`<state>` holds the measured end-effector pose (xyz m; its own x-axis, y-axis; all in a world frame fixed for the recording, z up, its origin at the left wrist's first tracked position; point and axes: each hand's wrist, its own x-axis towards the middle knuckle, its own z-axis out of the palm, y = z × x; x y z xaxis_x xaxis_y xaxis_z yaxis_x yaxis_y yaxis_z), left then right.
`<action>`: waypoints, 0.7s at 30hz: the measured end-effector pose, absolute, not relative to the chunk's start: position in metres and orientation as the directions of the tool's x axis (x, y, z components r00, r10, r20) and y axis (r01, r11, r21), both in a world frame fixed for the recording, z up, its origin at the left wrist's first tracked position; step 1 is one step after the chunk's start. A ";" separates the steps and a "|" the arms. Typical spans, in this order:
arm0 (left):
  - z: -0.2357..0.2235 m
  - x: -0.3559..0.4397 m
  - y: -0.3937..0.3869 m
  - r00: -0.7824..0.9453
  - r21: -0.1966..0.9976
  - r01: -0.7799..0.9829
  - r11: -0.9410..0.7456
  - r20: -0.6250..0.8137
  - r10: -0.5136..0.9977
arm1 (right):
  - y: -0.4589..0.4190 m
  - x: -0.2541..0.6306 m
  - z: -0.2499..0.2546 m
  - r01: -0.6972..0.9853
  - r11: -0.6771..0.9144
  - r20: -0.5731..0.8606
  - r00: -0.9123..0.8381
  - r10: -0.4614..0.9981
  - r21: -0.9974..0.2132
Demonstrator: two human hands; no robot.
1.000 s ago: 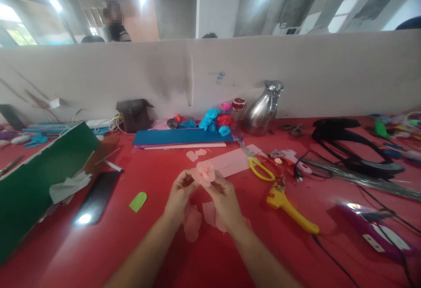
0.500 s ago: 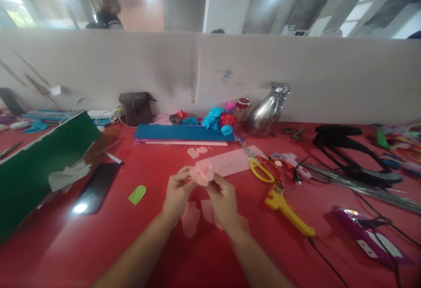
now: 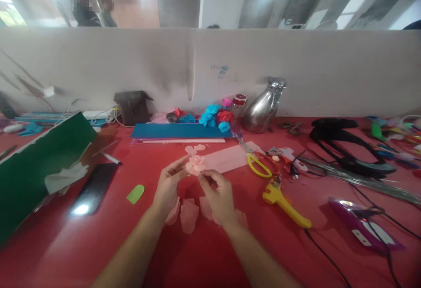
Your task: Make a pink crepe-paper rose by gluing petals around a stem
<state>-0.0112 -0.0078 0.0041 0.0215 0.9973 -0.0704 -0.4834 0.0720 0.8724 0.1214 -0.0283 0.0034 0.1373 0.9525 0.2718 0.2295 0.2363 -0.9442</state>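
Between my two hands, above the red table, is a pink paper flower (image 3: pixel 196 164) with layered petals. My left hand (image 3: pixel 168 183) pinches it at its left edge, thumb and fingers closed. The fingertips of my right hand (image 3: pixel 217 193) are closed at the flower's lower right side; what they grip underneath is hidden. Loose pink paper petals (image 3: pixel 189 218) lie on the table beneath and between my wrists, partly covered by my right hand. Behind the flower lies a flat pink paper strip (image 3: pixel 226 158), and small pink petal pieces (image 3: pixel 190 149) rest beyond it.
Yellow-handled scissors (image 3: pixel 259 166), a yellow glue gun (image 3: pixel 286 204) and a purple power strip (image 3: pixel 365 229) with cords lie to the right. A phone (image 3: pixel 94 189) and green board (image 3: pixel 42 169) are left. Blue and red paper flowers (image 3: pixel 217 116) and a steel jug (image 3: pixel 265 106) stand behind.
The pink flower has shifted slightly left and up and tilted. My right hand has slid a little down its right side, and more of the loose petals shows.
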 end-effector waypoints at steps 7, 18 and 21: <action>0.002 -0.018 -0.002 -0.205 0.851 -0.497 -0.167 0.072 0.976 | -0.026 0.122 0.002 0.160 0.142 0.167 0.157 0.973 -0.977; -0.002 0.002 -0.015 0.021 0.954 -0.277 0.115 -0.114 0.993 | -0.023 0.123 -0.003 0.066 0.103 0.109 0.100 0.989 -0.992; -0.001 0.006 -0.018 0.034 0.965 -0.246 0.086 -0.080 0.996 | -0.020 0.123 -0.007 -0.008 0.074 0.073 0.087 0.994 -0.997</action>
